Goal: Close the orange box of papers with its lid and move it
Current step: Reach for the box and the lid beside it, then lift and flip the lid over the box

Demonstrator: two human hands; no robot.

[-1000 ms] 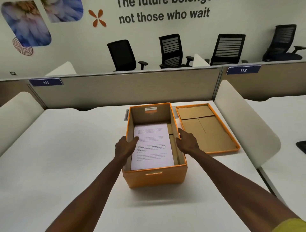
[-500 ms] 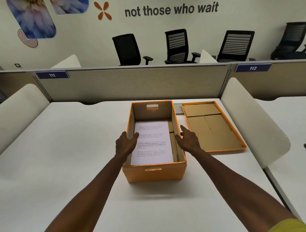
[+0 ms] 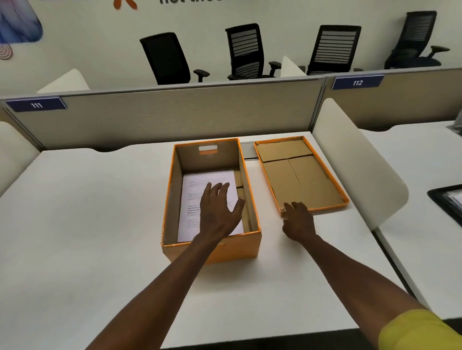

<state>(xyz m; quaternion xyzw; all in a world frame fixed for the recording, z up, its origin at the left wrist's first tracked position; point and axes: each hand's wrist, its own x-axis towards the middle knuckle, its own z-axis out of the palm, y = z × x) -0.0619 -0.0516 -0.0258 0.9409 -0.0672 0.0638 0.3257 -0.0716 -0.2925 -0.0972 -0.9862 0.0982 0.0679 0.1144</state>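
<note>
Left hand (image 3: 218,209) splayed, hiding papers (image 3: 208,184) — right hand (image 3: 298,221) fingertips touch lid (image 3: 300,175) corner, grip unclear.

an open-plan office: white desk surface (image 3: 75,224) bays split by a grey partition (image 3: 162,115) carrying numbered plates 111 (image 3: 36,105) and 112 (image 3: 357,82), black mesh swivel chairs (image 3: 246,50) behind, and a lettered slogan on the wall (image 3: 195,2).

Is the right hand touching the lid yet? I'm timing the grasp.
Touching. The head view shows the right hand with fingertips on the near left corner of the lid.
</note>
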